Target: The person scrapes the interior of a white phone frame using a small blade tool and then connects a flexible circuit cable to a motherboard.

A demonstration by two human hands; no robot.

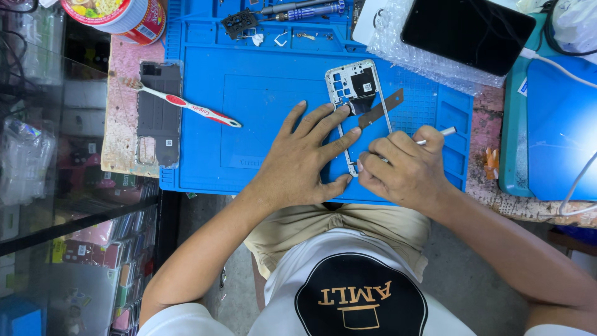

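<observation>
Blue repair mat (261,93) carrying a red-and-white toothbrush (186,106), a dark phone back cover (158,112) at its left edge, and screwdrivers (305,9) at the top. Phone middle frame (357,93), silver with a dark upper module, lies mid-mat. Left hand (305,158) spread flat on it; right hand (404,168) pinching a thin metal tool (438,134).

You are looking down at a worn pinkish worktop (124,93), chipped and stained along its edges, with a blue silicone work mat (249,93) spread over most of it. To your left stands a glass display case (56,186), its top pane reflecting the light, with shelves of small packaged goods visible through it. Beneath the worktop lies a grey concrete floor (472,274). The light is even and bright, casting soft shadows.
</observation>
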